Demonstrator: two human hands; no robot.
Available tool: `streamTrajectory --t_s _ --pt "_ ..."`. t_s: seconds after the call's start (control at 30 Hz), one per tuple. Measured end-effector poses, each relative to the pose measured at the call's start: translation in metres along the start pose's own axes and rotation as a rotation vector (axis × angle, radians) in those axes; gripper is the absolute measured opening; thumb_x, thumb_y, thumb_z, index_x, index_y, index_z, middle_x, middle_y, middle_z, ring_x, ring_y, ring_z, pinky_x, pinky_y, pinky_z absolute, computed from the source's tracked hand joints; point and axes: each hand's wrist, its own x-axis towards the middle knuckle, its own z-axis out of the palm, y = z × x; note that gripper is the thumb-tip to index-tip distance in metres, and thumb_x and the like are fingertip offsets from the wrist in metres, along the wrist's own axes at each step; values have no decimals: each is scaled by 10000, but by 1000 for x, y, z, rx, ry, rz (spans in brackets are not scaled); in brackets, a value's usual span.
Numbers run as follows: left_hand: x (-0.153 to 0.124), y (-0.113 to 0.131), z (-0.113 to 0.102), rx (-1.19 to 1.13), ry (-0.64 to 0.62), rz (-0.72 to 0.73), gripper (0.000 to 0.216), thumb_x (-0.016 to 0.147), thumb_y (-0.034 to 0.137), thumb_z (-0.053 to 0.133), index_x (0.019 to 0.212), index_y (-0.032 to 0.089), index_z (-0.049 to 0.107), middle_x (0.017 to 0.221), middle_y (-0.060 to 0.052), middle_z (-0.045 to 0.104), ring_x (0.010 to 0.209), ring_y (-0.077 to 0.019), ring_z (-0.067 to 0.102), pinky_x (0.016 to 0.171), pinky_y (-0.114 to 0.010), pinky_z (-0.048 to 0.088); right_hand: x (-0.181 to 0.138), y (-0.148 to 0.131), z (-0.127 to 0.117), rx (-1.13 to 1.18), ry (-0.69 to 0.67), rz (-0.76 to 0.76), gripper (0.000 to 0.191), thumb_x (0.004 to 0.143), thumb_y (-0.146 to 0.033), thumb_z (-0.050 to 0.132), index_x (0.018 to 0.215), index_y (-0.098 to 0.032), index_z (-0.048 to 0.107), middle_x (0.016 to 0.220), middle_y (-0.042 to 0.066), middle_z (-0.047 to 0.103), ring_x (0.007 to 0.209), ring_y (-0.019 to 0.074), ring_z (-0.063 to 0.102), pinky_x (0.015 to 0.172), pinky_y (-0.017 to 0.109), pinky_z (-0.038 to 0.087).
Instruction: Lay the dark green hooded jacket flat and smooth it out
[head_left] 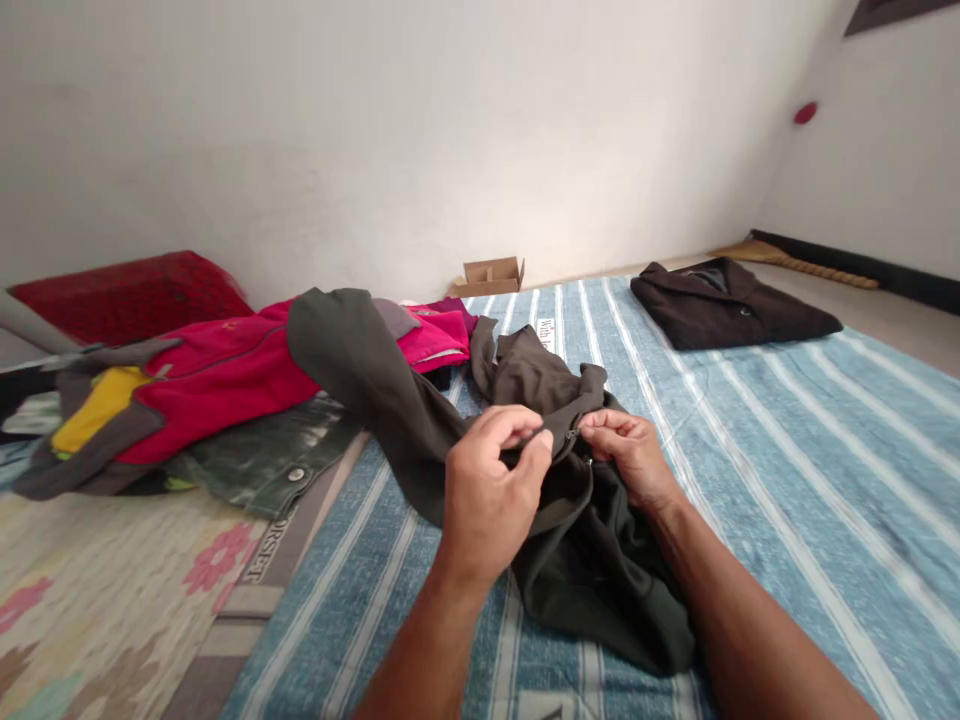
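We pinch the dark jacket point(577, 520) at its zipper: our left hand point(491, 490) and right hand point(626, 455) both have fingers closed on the fabric edge. The jacket lies crumpled on the striped sheet point(787, 450), beside a pink jacket point(225, 375).

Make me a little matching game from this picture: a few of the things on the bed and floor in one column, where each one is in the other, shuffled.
Things:
1. dark green jacket
2. folded dark garment
3. cardboard box
4. pink jacket

Places:
A. on the floor by the wall
B. pinched at its zip by the left hand and right hand
C. in the clothes heap on the left
D. flat at the far right of the striped sheet

Pairs: 1-B, 2-D, 3-A, 4-C
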Motion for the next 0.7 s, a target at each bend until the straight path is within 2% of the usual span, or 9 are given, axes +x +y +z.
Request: streamTrajectory --t_s 0.03,0.07,0.13,0.2,0.4,0.53,0.7 --pt "7 -9 6 119 34 50 130 746 216 609 855 167 661 939 -70 681 896 -209 620 834 -316 470 0 0 0 5 -7 3 183 622 -304 718 672 -142 647 459 -52 452 413 49 310 402 196 215" --pt "11 -17 12 205 6 65 174 739 220 616 897 162 661 976 -79 677 946 -227 607 872 -338 452 0 0 0 8 -13 7 183 627 -304 716 671 -141 645 457 -52 452 410 48 311 401 195 212" --pt "18 -31 22 279 -106 45 227 746 251 617 950 159 658 973 -81 682 937 -237 612 844 -341 457 0 0 -1 12 -20 16 183 636 -304 713 679 -141 644 449 -54 450 403 46 307 401 192 202" --pt "22 -39 30 274 -201 -4 208 754 271 607 925 169 665 899 -63 692 854 -222 629 753 -311 472 0 0 -1 18 -22 26 183 637 -301 717 689 -140 646 445 -56 453 398 43 302 402 188 194" --pt "35 -52 43 45 -235 -92 76 714 215 586 720 160 639 694 -10 654 655 -151 604 598 -228 437 0 -2 1 30 -23 41 191 628 -303 725 675 -137 644 436 -55 454 391 43 307 399 191 185" --pt "40 -61 47 -134 -210 -171 98 677 233 606 712 145 632 666 -8 640 599 -130 570 547 -207 423 0 -3 2 35 -20 48 208 617 -313 735 673 -136 641 431 -58 449 386 41 300 395 191 179" --pt "43 -66 47 -221 -208 -244 143 637 267 648 700 140 629 633 -1 627 554 -115 542 504 -195 397 0 -3 2 31 -14 67 241 599 -333 752 677 -136 637 431 -54 457 381 42 299 393 194 178"
